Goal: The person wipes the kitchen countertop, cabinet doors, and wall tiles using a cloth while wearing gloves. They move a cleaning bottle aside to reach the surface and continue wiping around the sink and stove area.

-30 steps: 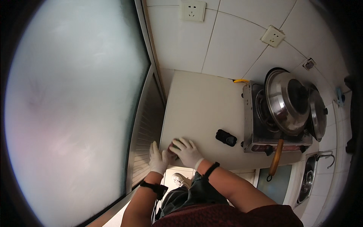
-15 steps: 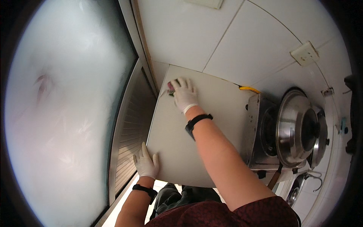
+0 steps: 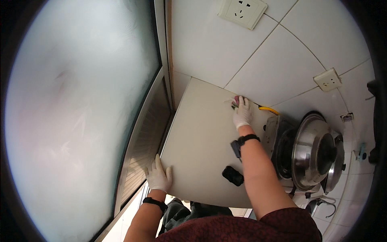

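Both my hands wear pale, thin gloves. My right hand (image 3: 242, 114) is at the far edge of the pale countertop (image 3: 201, 141), close to the tiled wall. Its fingers press down on a small pink, green and white cloth (image 3: 235, 104), mostly covered by the hand. Toward the front left corner, my left hand (image 3: 158, 176) rests on the counter's edge with its fingers spread and nothing in it. A small black object (image 3: 232, 176) lies on the counter left of my right forearm; its kind is unclear.
A gas stove (image 3: 274, 141) stands to the right with a lidded metal pot (image 3: 312, 151) on it. A yellow hose (image 3: 269, 109) runs behind the stove. Sockets (image 3: 242, 12) are on the tiled wall. On the left is a frosted glass door (image 3: 88, 113) with a metal frame.
My right hand has moved right along the far edge with the cloth, toward the yellow hose. My left hand has stayed at the counter's edge. The black object, formerly behind my arm, now shows.
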`<state>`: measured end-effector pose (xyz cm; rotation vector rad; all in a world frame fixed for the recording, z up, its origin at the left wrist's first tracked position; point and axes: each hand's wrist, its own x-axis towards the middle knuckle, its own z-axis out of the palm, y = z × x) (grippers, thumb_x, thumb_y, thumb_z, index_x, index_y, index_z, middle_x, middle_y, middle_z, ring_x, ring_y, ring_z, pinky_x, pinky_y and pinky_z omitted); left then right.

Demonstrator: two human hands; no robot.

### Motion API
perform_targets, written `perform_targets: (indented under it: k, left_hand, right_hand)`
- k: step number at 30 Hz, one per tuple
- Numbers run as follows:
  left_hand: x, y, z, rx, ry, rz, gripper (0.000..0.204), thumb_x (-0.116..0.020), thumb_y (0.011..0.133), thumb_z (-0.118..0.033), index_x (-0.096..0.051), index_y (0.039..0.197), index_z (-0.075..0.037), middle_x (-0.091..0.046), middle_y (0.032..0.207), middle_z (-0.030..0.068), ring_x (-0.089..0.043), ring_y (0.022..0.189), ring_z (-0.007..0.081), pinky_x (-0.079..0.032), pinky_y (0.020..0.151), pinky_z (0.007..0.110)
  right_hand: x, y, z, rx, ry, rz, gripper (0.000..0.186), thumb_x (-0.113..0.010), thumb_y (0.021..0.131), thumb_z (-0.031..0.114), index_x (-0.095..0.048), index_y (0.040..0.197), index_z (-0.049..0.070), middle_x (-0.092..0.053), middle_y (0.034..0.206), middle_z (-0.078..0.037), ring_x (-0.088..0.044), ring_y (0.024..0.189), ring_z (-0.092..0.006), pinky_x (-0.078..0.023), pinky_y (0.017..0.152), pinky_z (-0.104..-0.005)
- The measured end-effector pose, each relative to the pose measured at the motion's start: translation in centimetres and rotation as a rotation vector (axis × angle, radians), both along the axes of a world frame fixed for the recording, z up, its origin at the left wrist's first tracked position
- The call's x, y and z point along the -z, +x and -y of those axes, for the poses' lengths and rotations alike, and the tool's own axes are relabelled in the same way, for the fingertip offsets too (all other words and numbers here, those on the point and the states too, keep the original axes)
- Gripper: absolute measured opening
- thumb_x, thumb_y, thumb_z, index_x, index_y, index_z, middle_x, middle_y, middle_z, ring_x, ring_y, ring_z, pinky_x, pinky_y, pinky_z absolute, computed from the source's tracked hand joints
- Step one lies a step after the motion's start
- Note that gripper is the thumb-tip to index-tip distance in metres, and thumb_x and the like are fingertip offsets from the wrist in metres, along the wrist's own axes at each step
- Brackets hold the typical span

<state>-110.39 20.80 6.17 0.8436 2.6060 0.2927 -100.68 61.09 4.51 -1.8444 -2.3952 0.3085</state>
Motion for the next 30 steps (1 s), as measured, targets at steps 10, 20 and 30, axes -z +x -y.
perform_targets:
  k: [10,20,30]
  left_hand:
    - [0.7,0.1,0.0,0.009,0.025,-0.028,0.077,-0.060,0.092,-0.040,-0.030,0.152,-0.002,-0.057,0.128,0.0232,-0.051,0.122,0.0411,-0.030,0.111,0.059]
    - [1.2,0.2,0.2,0.022,0.030,-0.069,0.076,-0.058,0.094,-0.037,-0.028,0.153,-0.001,-0.057,0.128,0.0233,-0.053,0.122,0.0402,-0.030,0.113,0.057]
    - [0.6,0.1,0.0,0.006,-0.019,-0.012,0.077,-0.058,0.094,-0.039,-0.028,0.153,-0.001,-0.058,0.125,0.0231,-0.054,0.120,0.0395,-0.030,0.114,0.057]
  right_hand:
    - [-1.9,-6.1,21.7,-1.017,0.086,-0.219,0.043,-0.058,0.091,0.026,-0.055,0.133,0.021,-0.046,0.145,-0.007,-0.045,0.133,-0.0301,-0.040,0.108,-0.0468]
    - [-3.1,0.5,0.0,-0.215,-0.102,0.016,0.052,-0.049,0.095,0.011,-0.044,0.145,0.023,-0.042,0.151,-0.005,-0.044,0.136,-0.0342,-0.040,0.111,-0.0450]
    - [-2.1,3.6,8.2,0.060,-0.060,-0.009,0.060,-0.057,0.095,0.019,-0.034,0.150,0.013,-0.031,0.156,-0.014,-0.033,0.142,-0.0383,-0.030,0.113,-0.0571]
